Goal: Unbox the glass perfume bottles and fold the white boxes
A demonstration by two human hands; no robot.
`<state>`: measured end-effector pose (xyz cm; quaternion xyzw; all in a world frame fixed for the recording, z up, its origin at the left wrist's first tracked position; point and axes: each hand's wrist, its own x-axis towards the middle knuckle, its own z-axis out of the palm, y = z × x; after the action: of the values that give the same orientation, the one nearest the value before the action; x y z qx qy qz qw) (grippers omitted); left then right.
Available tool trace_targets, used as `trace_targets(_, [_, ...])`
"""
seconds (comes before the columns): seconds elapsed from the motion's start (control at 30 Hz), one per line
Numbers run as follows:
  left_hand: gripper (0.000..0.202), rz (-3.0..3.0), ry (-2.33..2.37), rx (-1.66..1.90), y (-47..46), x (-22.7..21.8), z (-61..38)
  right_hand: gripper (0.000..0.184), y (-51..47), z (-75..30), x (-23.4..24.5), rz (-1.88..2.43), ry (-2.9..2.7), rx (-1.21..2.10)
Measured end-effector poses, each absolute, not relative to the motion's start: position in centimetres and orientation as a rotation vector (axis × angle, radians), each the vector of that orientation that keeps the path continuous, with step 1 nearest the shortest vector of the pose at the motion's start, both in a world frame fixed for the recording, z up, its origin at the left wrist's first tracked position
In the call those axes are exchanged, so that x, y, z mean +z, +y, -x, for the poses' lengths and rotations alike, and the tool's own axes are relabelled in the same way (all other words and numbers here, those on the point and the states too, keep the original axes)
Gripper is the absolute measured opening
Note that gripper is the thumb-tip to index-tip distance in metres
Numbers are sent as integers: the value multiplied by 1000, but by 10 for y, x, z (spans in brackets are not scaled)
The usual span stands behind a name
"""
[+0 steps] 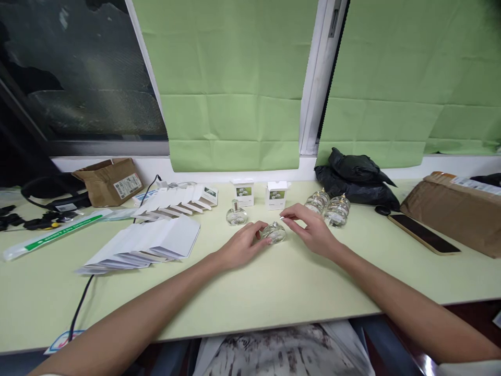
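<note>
My left hand (243, 244) is closed round the side of a small clear glass perfume bottle (275, 233) on the table. To the right of that bottle, my right hand (310, 228) pinches a tiny white piece (282, 218) between thumb and fingertips; its kind is too small to make out. Just behind my left hand stands another perfume bottle (236, 215), with a pump top on it. Two small white boxes with a green picture, the left box (243, 193) and the right box (276, 195), stand upright farther back. Several more glass bottles (337, 211) are grouped beyond my right hand.
White folded cartons (156, 243) lie fanned on the left, with a row of white boxes (183, 201) behind them. A brown carton (111, 183) and black bags (354, 180) line the back. At right are a phone (425, 233) and a large brown package (456, 211).
</note>
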<state>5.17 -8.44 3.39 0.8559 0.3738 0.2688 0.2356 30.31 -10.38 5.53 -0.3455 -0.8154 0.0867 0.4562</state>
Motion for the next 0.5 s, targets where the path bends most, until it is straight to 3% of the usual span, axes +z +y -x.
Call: trace_targets(0.5, [43,-2344,987,715,-85,32,-51,24,-98,-296,43,782,-2023,318])
